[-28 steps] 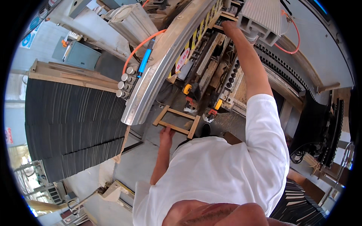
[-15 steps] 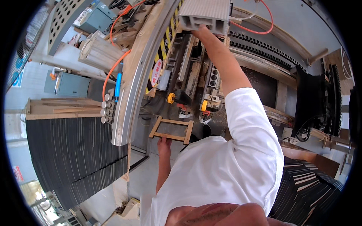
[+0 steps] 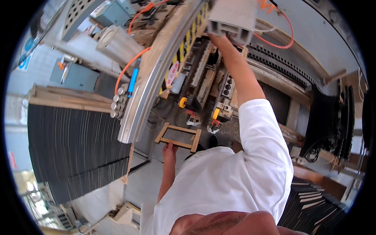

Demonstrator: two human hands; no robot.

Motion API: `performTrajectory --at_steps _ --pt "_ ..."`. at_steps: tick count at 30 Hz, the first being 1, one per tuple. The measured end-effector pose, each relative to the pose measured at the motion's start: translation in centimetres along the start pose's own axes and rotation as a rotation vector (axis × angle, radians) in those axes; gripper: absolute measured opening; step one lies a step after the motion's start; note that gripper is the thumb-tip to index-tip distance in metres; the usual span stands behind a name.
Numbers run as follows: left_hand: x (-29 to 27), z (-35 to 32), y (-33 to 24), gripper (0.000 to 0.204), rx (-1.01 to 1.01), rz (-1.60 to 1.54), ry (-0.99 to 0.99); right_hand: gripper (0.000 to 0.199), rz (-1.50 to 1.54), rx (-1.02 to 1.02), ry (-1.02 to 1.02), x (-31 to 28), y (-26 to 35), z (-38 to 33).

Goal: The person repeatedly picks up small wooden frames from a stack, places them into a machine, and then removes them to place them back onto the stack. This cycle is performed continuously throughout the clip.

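Note:
My right hand (image 3: pixel 220 38) reaches far out, arm in a white sleeve, and grips the lower end of a grey hollow plastic profile (image 3: pixel 232 16) with several square chambers. My left hand (image 3: pixel 169 149) stretches down to a small rectangular wooden frame (image 3: pixel 178 137) and holds its near rail; the frame lies flat on the grey floor beside a machine. My white shirt (image 3: pixel 223 184) fills the lower middle of the view.
A long metal beam (image 3: pixel 154 82) runs diagonally at the left of the machine, whose yellow knobs (image 3: pixel 183 102) sit above the frame. An orange hose (image 3: pixel 131 64) curls over it. Stacks of black sheets stand at the left (image 3: pixel 74 145) and lower right (image 3: pixel 313 203).
My right hand has carried the grey profile farther out, toward the top of the picture. My left hand has stayed on the wooden frame.

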State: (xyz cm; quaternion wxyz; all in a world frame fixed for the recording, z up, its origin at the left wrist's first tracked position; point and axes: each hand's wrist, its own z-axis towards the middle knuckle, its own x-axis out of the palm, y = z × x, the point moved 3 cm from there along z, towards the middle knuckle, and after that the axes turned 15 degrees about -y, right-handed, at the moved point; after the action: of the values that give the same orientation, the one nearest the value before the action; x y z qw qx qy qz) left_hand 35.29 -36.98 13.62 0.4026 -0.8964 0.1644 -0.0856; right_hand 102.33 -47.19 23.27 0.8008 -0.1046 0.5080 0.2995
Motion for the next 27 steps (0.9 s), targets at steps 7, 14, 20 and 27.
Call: performTrajectory --at_steps 7,14,20,27 --pt "-0.5 -0.4 1.5 0.021 0.015 -0.031 -0.063 0.029 -0.33 -0.159 0.084 -0.7 -0.7 0.7" --pt "-1.0 -2.1 1.7 0.016 0.143 0.051 -0.106 0.034 -0.423 -0.231 0.27 -9.9 4.5 -1.4" --pt "-0.6 -1.3 1.4 0.02 0.172 0.143 -0.123 0.027 -0.407 -0.146 0.116 -9.2 2.6 -1.5" --pt "-0.4 -1.8 0.7 0.019 0.322 0.209 -0.157 0.029 -0.454 -0.165 0.146 -8.0 1.1 -1.2"
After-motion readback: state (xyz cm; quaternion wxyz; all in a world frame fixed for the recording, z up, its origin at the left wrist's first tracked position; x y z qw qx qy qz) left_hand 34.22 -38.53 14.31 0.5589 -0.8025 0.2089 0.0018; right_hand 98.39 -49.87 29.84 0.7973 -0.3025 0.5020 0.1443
